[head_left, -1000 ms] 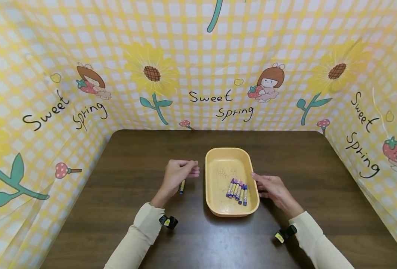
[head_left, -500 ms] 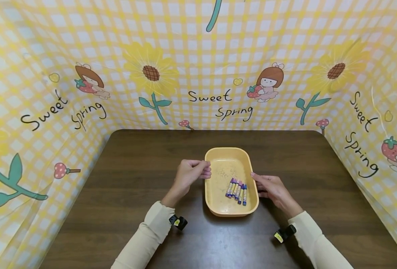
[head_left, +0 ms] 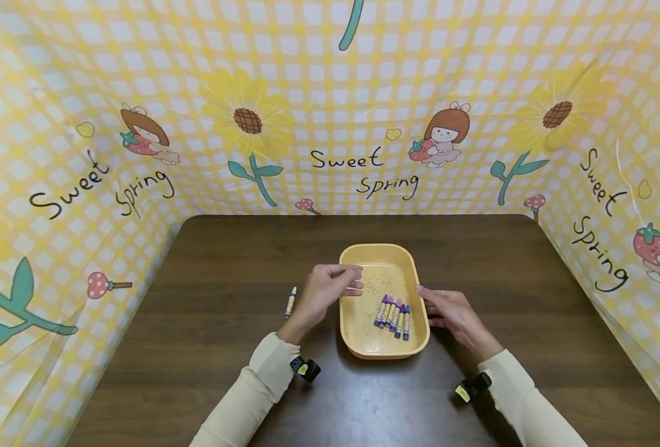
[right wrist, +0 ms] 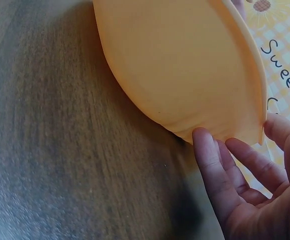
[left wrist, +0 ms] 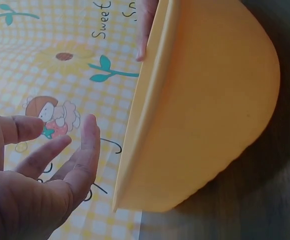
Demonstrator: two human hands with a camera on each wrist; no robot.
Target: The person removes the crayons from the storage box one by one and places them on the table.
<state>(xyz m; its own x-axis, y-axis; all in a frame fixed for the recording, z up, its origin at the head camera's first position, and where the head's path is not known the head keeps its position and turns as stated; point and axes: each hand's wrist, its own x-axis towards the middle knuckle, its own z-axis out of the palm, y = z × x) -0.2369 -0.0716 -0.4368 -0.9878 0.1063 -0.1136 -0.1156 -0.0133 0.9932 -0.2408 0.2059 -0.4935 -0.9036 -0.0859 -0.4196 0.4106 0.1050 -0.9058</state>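
A yellow plastic tray [head_left: 348,329] stands on the table, with several crayons [head_left: 393,316] lying side by side toward its near right. My left hand [head_left: 326,292] reaches over the tray's left rim. In the left wrist view its fingers [left wrist: 87,145] are loosely spread beside the tray's outer wall, and I see nothing between them. My right hand [head_left: 459,318] holds the tray's right side: the thumb is on the rim and the fingers [right wrist: 210,155] are against the outer wall. Left of my left hand, one crayon [head_left: 290,303] lies on the table.
The dark wooden table [head_left: 223,261] is enclosed at the back and sides by a yellow checked cloth [head_left: 330,112] with flowers and lettering. A black wrist camera [head_left: 305,369] is on the left wrist, and another camera [head_left: 473,389] on the right.
My left hand has moved right, from beside the tray to over its left rim. This has uncovered the crayon on the table. The right hand and the tray stay put.
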